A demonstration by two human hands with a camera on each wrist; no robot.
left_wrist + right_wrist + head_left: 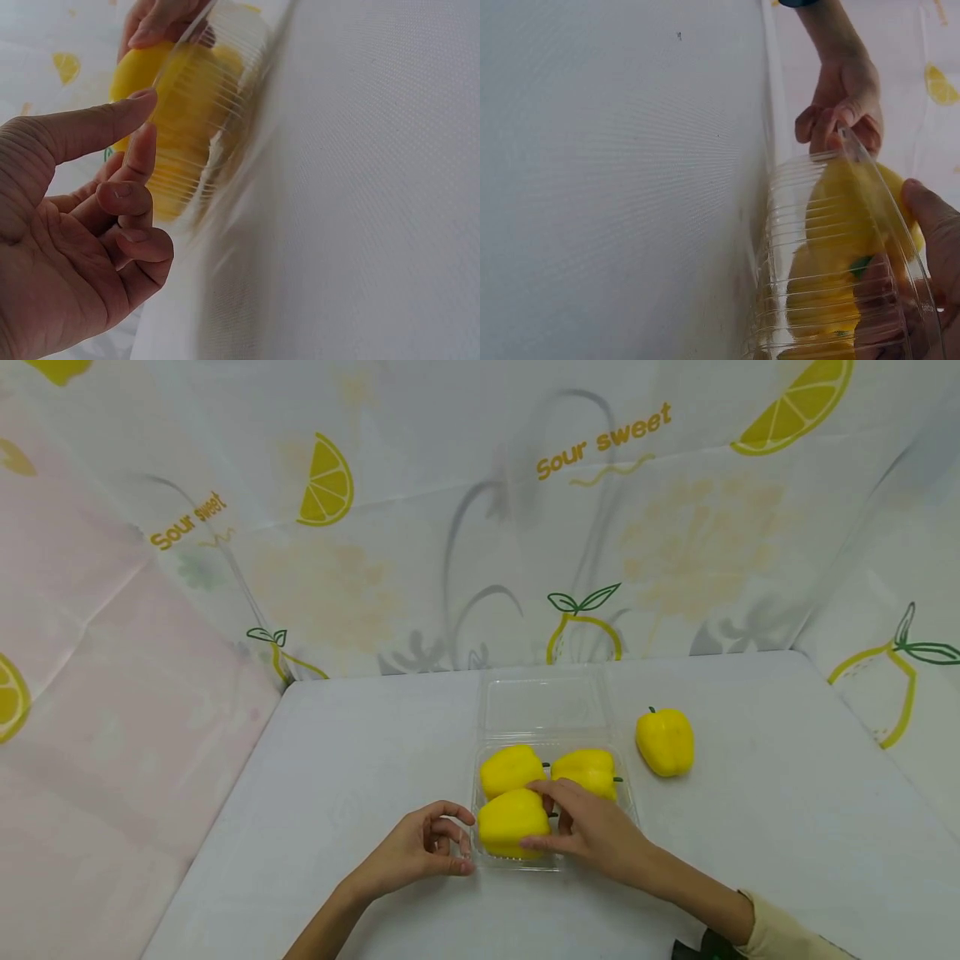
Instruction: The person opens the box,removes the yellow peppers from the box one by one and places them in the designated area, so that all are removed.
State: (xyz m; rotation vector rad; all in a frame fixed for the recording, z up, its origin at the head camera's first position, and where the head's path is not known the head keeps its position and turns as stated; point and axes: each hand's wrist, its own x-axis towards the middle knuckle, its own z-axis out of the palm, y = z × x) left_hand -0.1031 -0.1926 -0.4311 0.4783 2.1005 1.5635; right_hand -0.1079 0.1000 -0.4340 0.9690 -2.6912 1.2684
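Note:
A clear plastic clamshell container (558,862) lies with its lid (546,706) folded back on the table. Inside it are three yellow bell peppers, one at the back left (512,770), one at the back right (583,768) and one at the front left (510,822). My left hand (427,845) pinches the container's left rim between thumb and curled fingers. With thumb and fingers spread over its right side, my right hand (600,835) grips the front-left pepper; its palm side is partly hidden. The ribbed container wall (810,225) stands between the right wrist camera and the peppers.
Another yellow bell pepper (666,743) lies on the white table (360,752), right of the container. A lemon-print cloth (420,568) hangs behind and at both sides. A dark object (708,947) shows at the bottom edge near the right sleeve.

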